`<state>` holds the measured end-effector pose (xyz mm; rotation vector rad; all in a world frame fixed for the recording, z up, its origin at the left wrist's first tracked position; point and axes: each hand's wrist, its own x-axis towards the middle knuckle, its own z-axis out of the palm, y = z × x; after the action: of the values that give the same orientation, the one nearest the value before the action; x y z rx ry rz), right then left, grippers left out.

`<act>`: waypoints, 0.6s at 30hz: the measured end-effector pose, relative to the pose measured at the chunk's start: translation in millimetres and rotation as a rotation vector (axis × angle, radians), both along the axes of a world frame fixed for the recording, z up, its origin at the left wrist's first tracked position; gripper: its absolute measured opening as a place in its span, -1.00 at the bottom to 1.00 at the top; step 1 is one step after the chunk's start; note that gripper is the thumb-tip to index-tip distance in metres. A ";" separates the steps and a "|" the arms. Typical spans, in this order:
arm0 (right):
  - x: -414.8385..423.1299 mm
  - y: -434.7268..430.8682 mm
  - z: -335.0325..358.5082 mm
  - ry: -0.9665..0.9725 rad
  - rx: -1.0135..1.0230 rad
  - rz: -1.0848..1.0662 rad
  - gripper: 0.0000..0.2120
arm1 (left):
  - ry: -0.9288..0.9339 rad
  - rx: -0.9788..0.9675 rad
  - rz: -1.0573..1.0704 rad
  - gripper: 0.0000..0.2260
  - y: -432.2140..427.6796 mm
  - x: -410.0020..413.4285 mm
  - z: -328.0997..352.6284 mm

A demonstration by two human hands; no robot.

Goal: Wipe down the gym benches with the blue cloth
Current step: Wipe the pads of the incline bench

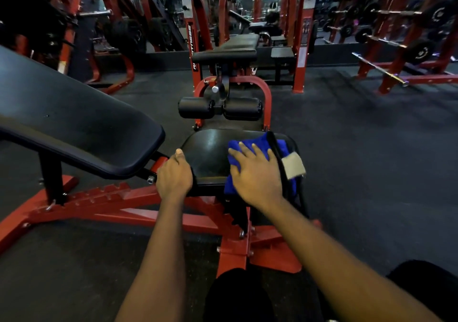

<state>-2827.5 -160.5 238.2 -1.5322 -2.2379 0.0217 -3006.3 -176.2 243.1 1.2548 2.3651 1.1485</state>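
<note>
While the right grip (pixel 256 174) lies flat with fingers spread on the cloth (pixel 238 148), the cloth itself covers the right half of the seat (pixel 210 153), its near edge hanging over the seat's front just below that grip. Beside the right grip, on its right, a black strap (pixel 277 153) crosses the cloth, with a tan patch (pixel 293 165) next to it. To the left of the cloth the left grip (pixel 174 176) is curled over the seat's left front corner, fingers pressed together around the edge, thumb on top. Left of that grip the tilted backrest (pixel 74 123) rises away on a red frame (pixel 124 200). Beyond both grips sit two roller pads (pixel 220 108) and another bench (pixel 230 49)
</note>
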 end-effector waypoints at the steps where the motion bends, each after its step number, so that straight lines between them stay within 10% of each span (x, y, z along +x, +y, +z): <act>1: 4.3 -12.6 -8.6 0.027 0.065 -0.049 -0.46 | 0.006 -0.008 -0.003 -0.47 0.1 -0.6 0.1; 9: 49.5 7.9 -31.8 0.677 0.195 -0.290 -0.51 | 0.030 -0.003 -0.053 -0.50 0.7 -7.6 -5.0; 18: -39.5 -18.8 -39.7 0.165 0.384 -0.080 -0.60 | -0.350 0.177 -0.149 -0.41 -22.5 -48.8 -24.1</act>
<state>-2867.0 -179.3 198.5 -1.3547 -1.9152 -0.2786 -3055.2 -198.7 219.0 1.1479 1.9215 1.4206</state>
